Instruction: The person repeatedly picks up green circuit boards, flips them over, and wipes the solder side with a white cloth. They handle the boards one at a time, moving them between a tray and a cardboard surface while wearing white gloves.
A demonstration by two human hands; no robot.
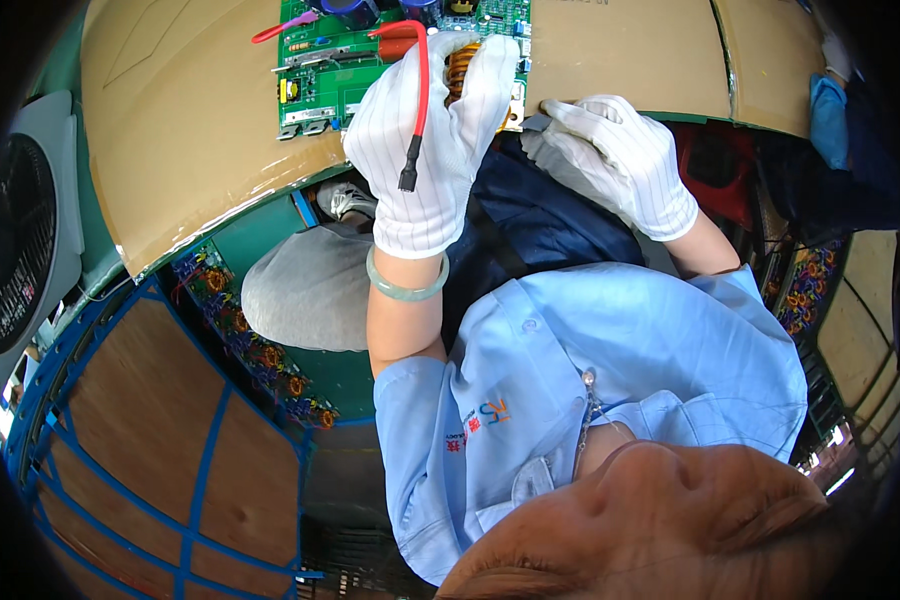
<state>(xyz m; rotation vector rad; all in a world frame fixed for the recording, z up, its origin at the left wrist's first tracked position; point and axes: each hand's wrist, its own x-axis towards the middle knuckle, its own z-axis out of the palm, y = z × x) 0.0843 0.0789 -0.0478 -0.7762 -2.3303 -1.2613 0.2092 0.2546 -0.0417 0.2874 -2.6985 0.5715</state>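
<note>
My left hand point(410, 140), in a white striped glove, reaches over a green circuit board point(355, 75). Its thumb and fingers close around a copper-wire coil point(458, 72) near the board's right side. Across the back of this glove lies a red wire point(422, 90) ending in a black connector. My right hand point(615, 160), gloved likewise, is by the table's near edge, right of the board's corner. Its fingers are curled together, and what lies between their tips cannot be made out. Blue cylindrical capacitors point(355, 10) stand at the board's far edge.
Brown cardboard point(190, 110) covers the tabletop. A fan point(30, 230) stands at the far left. Below it is a brown panel with blue strips point(140, 400), beside boards with several coils point(270, 355). Another person's blue sleeve point(828, 120) shows at the far right.
</note>
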